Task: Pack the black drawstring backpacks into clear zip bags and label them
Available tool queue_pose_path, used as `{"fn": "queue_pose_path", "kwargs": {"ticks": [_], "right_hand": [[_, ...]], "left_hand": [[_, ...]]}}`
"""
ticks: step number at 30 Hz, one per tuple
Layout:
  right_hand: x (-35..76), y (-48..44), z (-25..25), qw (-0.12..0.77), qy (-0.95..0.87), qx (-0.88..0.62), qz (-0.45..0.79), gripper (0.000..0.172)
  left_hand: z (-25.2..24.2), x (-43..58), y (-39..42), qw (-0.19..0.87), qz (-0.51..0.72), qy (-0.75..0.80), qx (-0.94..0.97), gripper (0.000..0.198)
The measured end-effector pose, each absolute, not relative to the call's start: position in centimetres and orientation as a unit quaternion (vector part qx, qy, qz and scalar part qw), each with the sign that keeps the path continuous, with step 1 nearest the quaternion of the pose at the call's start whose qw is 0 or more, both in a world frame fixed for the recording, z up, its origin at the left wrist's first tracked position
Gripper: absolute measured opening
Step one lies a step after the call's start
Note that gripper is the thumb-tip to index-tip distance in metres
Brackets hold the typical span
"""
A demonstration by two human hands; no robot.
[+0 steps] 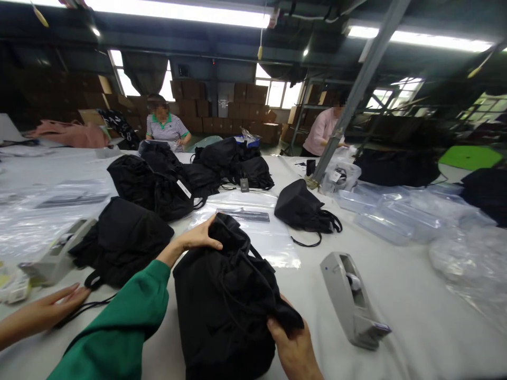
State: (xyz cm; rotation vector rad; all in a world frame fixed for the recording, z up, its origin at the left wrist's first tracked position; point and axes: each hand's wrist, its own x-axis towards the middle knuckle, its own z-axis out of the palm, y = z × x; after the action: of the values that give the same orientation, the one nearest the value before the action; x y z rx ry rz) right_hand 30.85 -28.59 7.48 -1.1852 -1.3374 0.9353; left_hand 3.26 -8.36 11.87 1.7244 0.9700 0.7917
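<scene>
Head view: the black drawstring bag is directly before you, low in the middle of the view, its gathered mouth uppermost; whether its base rests on the worktop cannot be told. Your left hand, below a green sleeve, is clamped on the far-left rim of the mouth, thumb on the near side of the cloth. Your right hand is clamped on the loose fabric at the right, thumb in front and fingers mostly hidden behind. Beyond the bag lies a clear plastic sleeve; farther right, and apart from it, is a black bag with cords. A grey tape dispenser stands to the right of your right hand. At the far left, a co-worker's hand touches the strap of another black bag.

The step in hand appears to be arranging the mouth of the bag; your next move calls for keeping each grip firm on the slack cloth and the cord clear of your fingers.
</scene>
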Motion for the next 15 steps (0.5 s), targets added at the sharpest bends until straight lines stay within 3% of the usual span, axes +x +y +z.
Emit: {"fn": "queue_pose_path", "kwargs": {"ticks": [3, 5, 7, 9, 12, 15], "right_hand": [[32.7, -28.6, 8.4, 0.522, -0.555, -0.495, 0.418, 0.046], [34.8, -28.4, 9.5, 0.459, -0.573, -0.47, 0.49, 0.048], [36.7, -27.8, 10.6, 0.432, -0.575, -0.421, 0.553, 0.058], [37.3, -26.4, 11.6, 0.485, -0.546, -0.388, 0.562, 0.068], [35.4, -24.0, 12.6, 0.548, -0.55, -0.382, 0.501, 0.062], [32.4, -23.3, 13.1, 0.441, -0.632, -0.388, 0.506, 0.057]], "left_hand": [[12.0, 3.0, -10.0, 0.484, 0.329, 0.409, 0.7, 0.067], [12.0, 2.0, -12.6, 0.473, 0.349, 0.424, 0.689, 0.052], [12.1, 1.1, -16.1, 0.44, 0.397, 0.461, 0.66, 0.046], [12.4, 0.7, -19.7, 0.394, 0.455, 0.505, 0.619, 0.042], [13.7, 1.4, -23.9, 0.37, 0.512, 0.507, 0.587, 0.039], [15.7, 2.6, -26.0, 0.397, 0.558, 0.498, 0.533, 0.036]]}}
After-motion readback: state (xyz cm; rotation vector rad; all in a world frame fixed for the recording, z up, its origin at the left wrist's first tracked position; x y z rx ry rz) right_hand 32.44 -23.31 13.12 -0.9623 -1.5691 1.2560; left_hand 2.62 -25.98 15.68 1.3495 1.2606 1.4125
